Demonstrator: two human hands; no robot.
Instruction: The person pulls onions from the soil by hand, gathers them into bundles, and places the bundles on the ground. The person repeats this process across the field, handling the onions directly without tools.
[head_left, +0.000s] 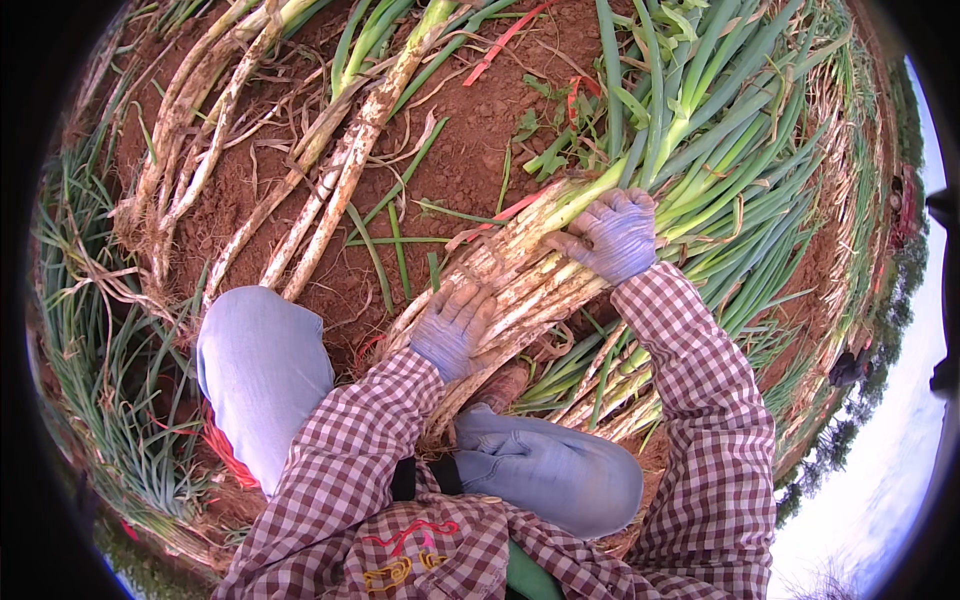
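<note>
A thick bundle of Welsh onions (525, 281) lies slantwise before me, its soil-stained white shanks towards my body and its green leaves (720, 165) towards the upper right. My left hand (454, 330), in a dirty bluish glove, lies over the lower shanks with its fingers against them. Higher up, where white turns to green, my right hand (611, 234) wears the same kind of glove and curls over the stalks. The undersides of both hands are hidden. Part of a red strip (517, 208) shows along the bundle's far side.
Loose Welsh onions (349, 161) lie on reddish soil (469, 142) at the upper left. Under my right forearm are more stalks (600, 397). Red ties (225, 450) lie beside my bent knee (262, 367). Onion piles (112, 360) line the left. A person (847, 369) is far right.
</note>
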